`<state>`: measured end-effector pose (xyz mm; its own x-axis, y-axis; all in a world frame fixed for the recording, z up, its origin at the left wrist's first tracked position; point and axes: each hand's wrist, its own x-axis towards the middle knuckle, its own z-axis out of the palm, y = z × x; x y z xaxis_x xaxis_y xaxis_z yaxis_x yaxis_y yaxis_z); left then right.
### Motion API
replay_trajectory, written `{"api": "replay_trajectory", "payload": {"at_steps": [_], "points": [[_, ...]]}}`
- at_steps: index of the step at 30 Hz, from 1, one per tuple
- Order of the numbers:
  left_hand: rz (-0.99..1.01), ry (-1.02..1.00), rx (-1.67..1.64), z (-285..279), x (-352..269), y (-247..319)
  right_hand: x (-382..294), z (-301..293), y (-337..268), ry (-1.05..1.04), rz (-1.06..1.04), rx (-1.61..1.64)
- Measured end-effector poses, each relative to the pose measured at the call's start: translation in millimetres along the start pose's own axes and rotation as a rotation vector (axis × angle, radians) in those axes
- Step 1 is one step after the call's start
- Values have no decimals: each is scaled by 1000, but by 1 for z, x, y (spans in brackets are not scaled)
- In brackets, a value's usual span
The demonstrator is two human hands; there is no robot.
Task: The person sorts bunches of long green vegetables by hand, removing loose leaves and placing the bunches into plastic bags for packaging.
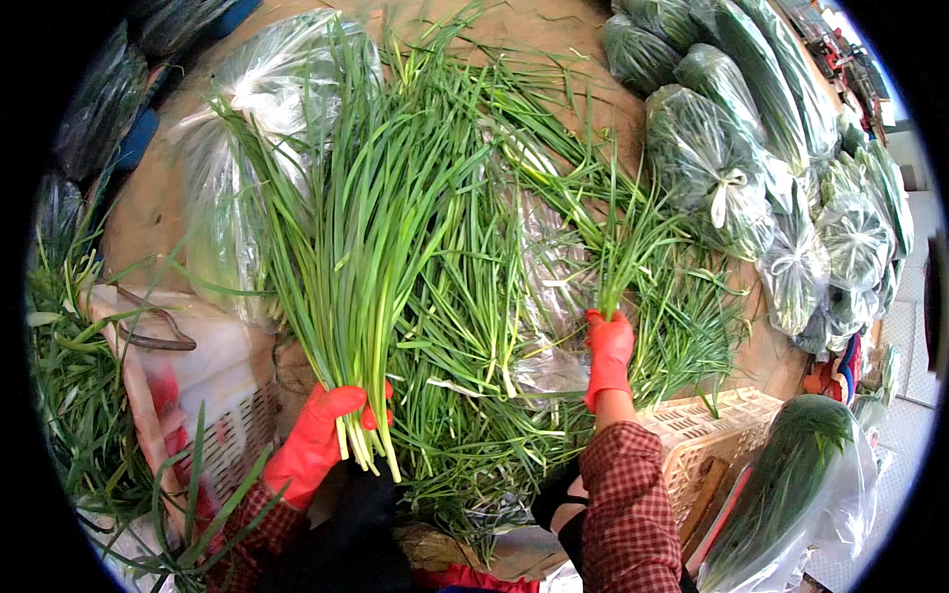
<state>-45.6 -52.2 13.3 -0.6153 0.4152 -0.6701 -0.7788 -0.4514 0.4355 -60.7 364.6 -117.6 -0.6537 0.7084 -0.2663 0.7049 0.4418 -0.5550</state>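
Observation:
Both hands wear red rubber gloves below checked sleeves. My left hand (326,422) is closed around the pale stem ends of a large bunch of long green garlic chives (371,237). The leaves fan away from me, and the cut ends stick out below the fingers. Farther right, my right hand (610,345) grips the base of a smaller bunch of chives (619,274), its leaves pointing away. Between and beyond the hands lies a loose pile of chives (452,311), partly over a clear plastic sheet (552,244).
A tied clear bag (274,96) lies at the upper left. Several bagged bundles of greens (704,156) are heaped at the right. Plastic crates stand low left (237,400) and low right (712,422), with an open bag of greens (786,474) beside the latter. More greens (81,400) lie far left.

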Motion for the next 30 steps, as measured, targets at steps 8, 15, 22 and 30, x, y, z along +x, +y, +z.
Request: {"api": "replay_trajectory", "payload": {"at_steps": [8, 15, 22, 30], "points": [[49, -90, -37, 3, 1, -3, -33, -65, -51, 217, -88, 888], [-23, -83, -55, 14, 12, -5, -127, -24, -91, -441, 399, 548], [-46, -44, -35, 13, 8, -8, -127, 40, -87, -511, 107, 87], [22, -194, -1, 3, 2, -10, -108, -29, -71, -275, -27, 402]]}}
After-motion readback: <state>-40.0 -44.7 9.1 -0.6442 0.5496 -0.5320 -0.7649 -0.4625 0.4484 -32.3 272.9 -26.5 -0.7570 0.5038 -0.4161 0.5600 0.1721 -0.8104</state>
